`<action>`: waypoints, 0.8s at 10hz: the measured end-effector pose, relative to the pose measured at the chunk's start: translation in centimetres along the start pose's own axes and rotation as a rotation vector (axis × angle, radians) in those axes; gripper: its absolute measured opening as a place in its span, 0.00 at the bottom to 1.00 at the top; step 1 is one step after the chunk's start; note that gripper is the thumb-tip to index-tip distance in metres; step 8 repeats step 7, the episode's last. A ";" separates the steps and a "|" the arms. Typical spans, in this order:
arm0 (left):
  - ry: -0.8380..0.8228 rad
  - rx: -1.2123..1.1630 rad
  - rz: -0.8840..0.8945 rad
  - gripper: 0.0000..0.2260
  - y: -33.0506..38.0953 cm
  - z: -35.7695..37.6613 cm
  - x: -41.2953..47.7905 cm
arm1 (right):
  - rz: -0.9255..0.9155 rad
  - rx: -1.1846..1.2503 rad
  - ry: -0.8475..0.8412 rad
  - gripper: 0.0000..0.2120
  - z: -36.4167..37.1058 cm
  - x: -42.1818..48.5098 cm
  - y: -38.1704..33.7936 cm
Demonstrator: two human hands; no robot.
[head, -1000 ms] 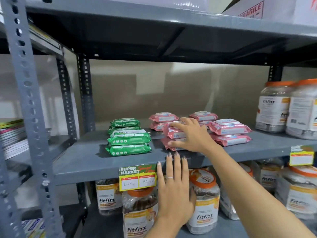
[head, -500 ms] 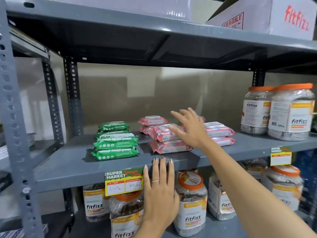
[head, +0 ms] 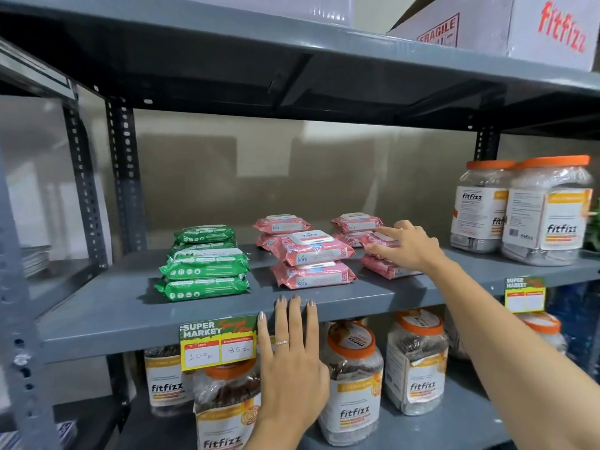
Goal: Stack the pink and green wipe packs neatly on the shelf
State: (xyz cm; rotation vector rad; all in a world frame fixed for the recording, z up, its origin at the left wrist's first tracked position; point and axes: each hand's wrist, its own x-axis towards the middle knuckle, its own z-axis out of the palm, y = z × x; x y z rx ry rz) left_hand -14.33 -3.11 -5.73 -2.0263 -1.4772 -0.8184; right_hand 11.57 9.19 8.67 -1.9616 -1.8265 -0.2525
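Observation:
On the grey shelf [head: 113,306] a stack of green wipe packs [head: 204,267] stands at the left, with another green pile [head: 204,233] behind it. To its right are pink wipe packs: a front stack of two [head: 313,264], a back stack [head: 281,226], a far back stack [head: 355,224] and a right stack [head: 386,269]. My right hand [head: 407,246] lies flat, fingers spread, on the top pack of the right stack and hides most of it. My left hand [head: 293,355] rests flat against the shelf's front edge, fingers apart, holding nothing.
Two fitfizz jars with orange lids [head: 545,209] stand at the shelf's right end. More jars [head: 352,384] fill the shelf below. A price tag [head: 218,344] hangs beside my left hand, another [head: 524,293] at the right. A fitfizz carton [head: 519,24] sits on the top shelf.
My right hand left the front pink stack and moved right onto the right pink stack. The view shifted to the right. My left hand stayed at the shelf edge.

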 end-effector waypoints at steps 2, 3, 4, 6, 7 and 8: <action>-0.004 0.005 -0.007 0.44 0.1 0.3 0.1 | -0.062 0.082 -0.064 0.36 -0.4 0.3 1.2; -0.007 0.017 -0.007 0.43 0.1 0.4 0.1 | -0.068 0.080 -0.064 0.35 -0.3 0.1 1.2; -0.009 0.032 -0.013 0.44 0.1 0.3 0.1 | -0.083 0.080 -0.046 0.33 -0.4 -0.1 1.1; 0.039 0.059 -0.009 0.44 -0.2 0.8 -0.1 | -0.097 0.072 -0.048 0.38 -0.5 -0.4 1.0; 0.031 0.056 -0.019 0.43 0.1 0.4 -0.1 | -0.110 0.058 -0.035 0.43 -0.6 -0.8 0.6; 0.031 0.056 -0.019 0.43 0.1 0.4 -0.1 | -0.110 0.058 -0.035 0.43 -0.6 -0.8 0.6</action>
